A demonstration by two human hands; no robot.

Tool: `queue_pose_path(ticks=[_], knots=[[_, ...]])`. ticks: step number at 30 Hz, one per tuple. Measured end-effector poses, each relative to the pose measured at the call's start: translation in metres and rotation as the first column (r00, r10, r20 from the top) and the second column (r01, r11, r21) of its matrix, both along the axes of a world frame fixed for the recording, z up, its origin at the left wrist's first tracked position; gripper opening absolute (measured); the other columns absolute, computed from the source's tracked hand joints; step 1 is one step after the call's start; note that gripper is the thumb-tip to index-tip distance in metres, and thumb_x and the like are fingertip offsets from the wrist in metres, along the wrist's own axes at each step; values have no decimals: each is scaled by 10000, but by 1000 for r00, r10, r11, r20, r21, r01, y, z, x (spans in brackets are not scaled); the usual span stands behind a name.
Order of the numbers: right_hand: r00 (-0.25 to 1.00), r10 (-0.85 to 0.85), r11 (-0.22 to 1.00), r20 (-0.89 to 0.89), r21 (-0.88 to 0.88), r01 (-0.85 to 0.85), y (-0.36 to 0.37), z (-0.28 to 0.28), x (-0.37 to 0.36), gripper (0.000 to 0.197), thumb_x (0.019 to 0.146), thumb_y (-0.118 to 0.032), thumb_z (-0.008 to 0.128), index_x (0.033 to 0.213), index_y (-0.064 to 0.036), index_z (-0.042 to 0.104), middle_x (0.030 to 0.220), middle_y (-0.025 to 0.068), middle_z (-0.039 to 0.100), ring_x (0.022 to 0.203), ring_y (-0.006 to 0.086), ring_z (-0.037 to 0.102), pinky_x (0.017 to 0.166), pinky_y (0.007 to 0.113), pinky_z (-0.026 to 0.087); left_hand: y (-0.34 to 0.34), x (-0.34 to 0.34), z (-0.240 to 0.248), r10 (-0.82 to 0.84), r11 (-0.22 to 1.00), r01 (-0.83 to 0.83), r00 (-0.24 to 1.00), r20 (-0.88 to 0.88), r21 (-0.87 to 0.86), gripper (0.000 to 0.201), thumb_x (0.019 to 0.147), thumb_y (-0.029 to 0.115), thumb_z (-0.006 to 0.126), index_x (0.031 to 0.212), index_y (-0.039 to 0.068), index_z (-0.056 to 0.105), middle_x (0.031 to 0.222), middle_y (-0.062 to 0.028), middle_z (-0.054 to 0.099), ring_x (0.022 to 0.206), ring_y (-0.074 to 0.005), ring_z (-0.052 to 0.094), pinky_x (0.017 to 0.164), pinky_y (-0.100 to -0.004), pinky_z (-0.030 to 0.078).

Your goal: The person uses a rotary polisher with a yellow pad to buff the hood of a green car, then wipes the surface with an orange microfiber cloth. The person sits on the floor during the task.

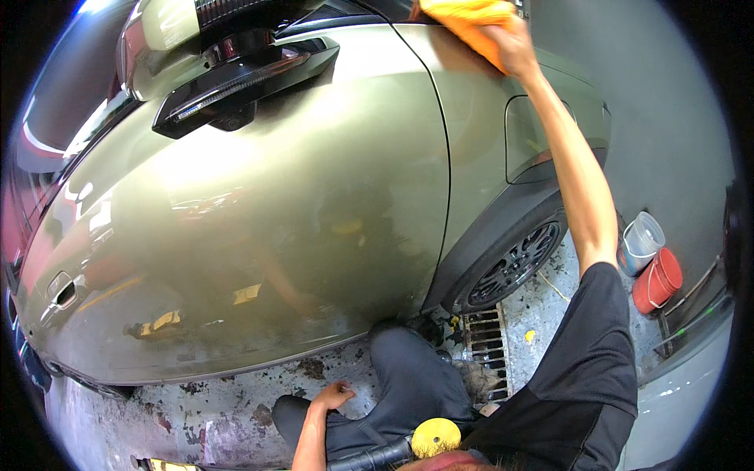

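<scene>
My right hand (pixel 514 45) reaches up with the arm stretched out and grips an orange cloth (pixel 479 17). The cloth lies against the upper side of an olive-green car, past the front seam of the door (pixel 330 212). Low down, my left hand (pixel 334 395) rests by my bent knee, its fingers loosely spread and nothing visible in them. Near my lap is a black tube-like thing (pixel 373 458), with a round yellow pad (pixel 437 437) at its end. What the rest of it looks like is hidden at the lower edge.
A black side mirror arm (pixel 243 86) juts from the car above the door. The dark wheel (pixel 514 263) stands beside a floor grate (pixel 487 345). By the grey wall are a red bucket (pixel 658 280) and a clear bucket (pixel 642 242). Yellow scraps (pixel 530 336) lie on the worn floor.
</scene>
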State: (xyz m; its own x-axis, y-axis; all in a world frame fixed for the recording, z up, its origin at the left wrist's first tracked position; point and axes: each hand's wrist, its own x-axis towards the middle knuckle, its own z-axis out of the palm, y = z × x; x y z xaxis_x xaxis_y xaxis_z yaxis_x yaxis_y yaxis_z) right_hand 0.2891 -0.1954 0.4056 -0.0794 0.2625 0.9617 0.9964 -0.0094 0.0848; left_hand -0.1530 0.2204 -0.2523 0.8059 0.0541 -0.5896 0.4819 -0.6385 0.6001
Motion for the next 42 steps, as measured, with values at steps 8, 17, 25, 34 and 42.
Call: queue_pose_path(ticks=[8,17,25,34,42], knots=[[949,-184,941,-257,233,246,43,12,-32,307,1094,-249,674,1307,-28,673,1176,118,770,1078,215,734,976,377,585,7,4,-7,48,992,-53,998,-49,-114,656,972,510,808,1376,12,673,1169,-147,792,1050,-243,760,944,-400,576],[902,-233,972,364,123,202,193,24,-67,234,949,-103,665,1181,-118,696,1164,171,692,1188,376,659,985,505,527,12,21,-39,-51,996,50,999,-13,-75,650,983,497,811,1391,13,662,1107,-131,788,1028,-222,748,926,-378,575],[910,-406,885,81,284,369,55,17,-14,162,944,-189,804,1084,-146,733,1119,186,789,1044,365,779,905,448,621,8,27,-27,-38,996,36,999,-19,-83,661,971,533,797,1399,42,683,1217,-176,782,1166,-307,736,1017,-407,562],[938,-344,889,33,335,314,95,-8,-64,136,917,-170,770,1043,-125,747,984,99,790,956,308,781,889,395,594,16,0,-23,-15,1000,15,1000,2,26,730,948,575,774,1447,52,668,1321,-214,764,1277,-364,712,1090,-435,540],[987,-46,998,155,-30,51,165,4,-86,207,993,-96,694,1198,-68,707,1161,132,743,1100,277,718,969,400,552,15,4,-34,9,1000,-8,1000,23,-21,730,954,568,781,1417,16,667,1261,-210,771,1205,-325,723,1046,-430,547]])
